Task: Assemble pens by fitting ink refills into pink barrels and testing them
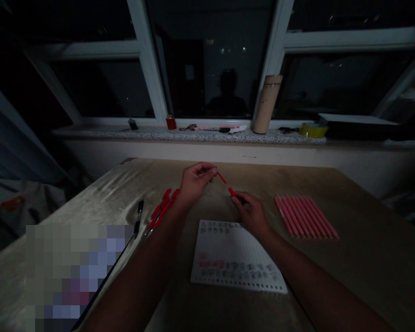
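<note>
My left hand (198, 180) is closed, pinching one end of a thin red stick (222, 177) that slants down to the right. Lower and to the right, my right hand (251, 210) grips a short, thicker red piece (231, 191), perhaps a pen cap. A small gap separates the two red things. Below the hands lies a lined notepad (238, 253) with rows of dark and red handwriting, its top right corner partly behind my right hand. Several red pens or caps (159, 210) lie beside my left wrist. A row of pink pens (306, 216) rests right of my right hand.
A black pen (139, 216) lies on the table (249, 175) at left, by a blurred-out area. On the granite sill (207, 133) stand a cardboard tube (268, 103), a small red jar (171, 122), yellow tape (313, 130) and a dark box (356, 127).
</note>
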Available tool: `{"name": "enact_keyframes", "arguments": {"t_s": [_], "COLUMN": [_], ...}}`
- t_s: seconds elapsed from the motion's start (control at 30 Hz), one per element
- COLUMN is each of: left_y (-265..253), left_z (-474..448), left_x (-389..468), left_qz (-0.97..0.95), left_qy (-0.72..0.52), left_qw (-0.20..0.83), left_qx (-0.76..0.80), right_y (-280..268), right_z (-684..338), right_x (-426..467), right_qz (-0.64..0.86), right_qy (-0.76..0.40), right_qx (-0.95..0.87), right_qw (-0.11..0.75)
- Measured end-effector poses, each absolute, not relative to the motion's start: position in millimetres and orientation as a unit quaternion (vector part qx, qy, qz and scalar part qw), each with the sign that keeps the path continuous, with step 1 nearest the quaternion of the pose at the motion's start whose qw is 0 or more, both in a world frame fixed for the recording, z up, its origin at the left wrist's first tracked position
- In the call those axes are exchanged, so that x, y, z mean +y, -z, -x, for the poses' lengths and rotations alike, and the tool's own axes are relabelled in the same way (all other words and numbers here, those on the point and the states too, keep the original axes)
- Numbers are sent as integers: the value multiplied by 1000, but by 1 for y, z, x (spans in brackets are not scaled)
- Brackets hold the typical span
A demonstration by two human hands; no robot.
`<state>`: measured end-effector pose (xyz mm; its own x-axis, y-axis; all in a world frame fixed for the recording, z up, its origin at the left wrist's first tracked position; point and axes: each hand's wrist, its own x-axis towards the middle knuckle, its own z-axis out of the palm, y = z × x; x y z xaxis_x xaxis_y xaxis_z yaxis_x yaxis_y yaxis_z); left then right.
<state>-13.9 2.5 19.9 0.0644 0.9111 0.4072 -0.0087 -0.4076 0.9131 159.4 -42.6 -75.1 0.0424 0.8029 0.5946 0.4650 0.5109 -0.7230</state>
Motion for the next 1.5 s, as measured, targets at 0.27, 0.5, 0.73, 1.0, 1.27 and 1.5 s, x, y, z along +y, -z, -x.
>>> {"name": "enact_keyframes", "arguments": {"t_s": [0.27,0.5,0.73,1.0,1.27,1.5], "left_y": [-21,21,57,60,63,55], "left_z": [32,19,6,1,3,5], "left_x": [15,23,17,20,20,21], "left_qz": [-509,-599,-794,-853,-845,-811], "left_qy": [-666,-552,-306,-188,-170,-269], "left_qw": [383,357,178,7,-3,45], "left_qx": [387,458,495,487,507,518], "right_y": [76,77,76,78,77,80], "right_z": [-161,-165,-165,-165,-164,-164], "right_x": [-40,-39,-40,-38,-38,-37], "right_qz": [511,516,511,508,510,507], "right_qy": [-141,-134,-142,-146,-158,-163], "right_qx": [-633,-580,-577,-580,-586,-595], "right_qw": [564,616,621,619,609,601]}}
